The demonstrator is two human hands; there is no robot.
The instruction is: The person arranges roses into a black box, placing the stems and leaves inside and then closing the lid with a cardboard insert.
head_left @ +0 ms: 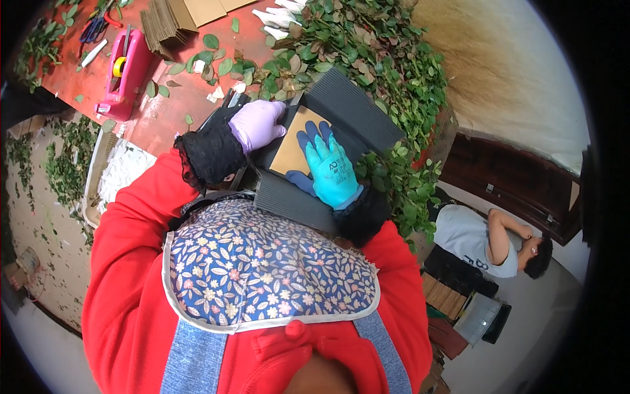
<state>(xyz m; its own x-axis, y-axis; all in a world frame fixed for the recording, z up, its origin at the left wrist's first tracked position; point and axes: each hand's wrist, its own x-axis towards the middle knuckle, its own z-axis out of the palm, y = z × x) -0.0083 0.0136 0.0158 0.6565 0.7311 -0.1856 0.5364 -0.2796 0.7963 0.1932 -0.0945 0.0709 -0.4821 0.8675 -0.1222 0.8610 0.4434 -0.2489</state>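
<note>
In a teal glove with dark blue fingers, my right hand (pixel 328 164) lies flat with fingers spread on a tan cardboard sheet (pixel 289 154). The sheet rests in the middle of a black ribbed piece with flaps, one black flap (pixel 351 98) slanting off at the upper right and a nearer dark grey flap (pixel 285 200) against my apron. My left hand (pixel 259 125), in a lilac glove, is closed at the left edge of the black piece, beside the cardboard. What its curled fingers hold, if anything, is hidden.
Leafy green stems (pixel 374 52) are heaped along the far right. On the red table (pixel 164 125) stand a pink tape dispenser (pixel 125 72) and stacked cardboard (pixel 167 26). A bin of white pieces (pixel 121 171) stands at left. Another person (pixel 479 240) sits at the right.
</note>
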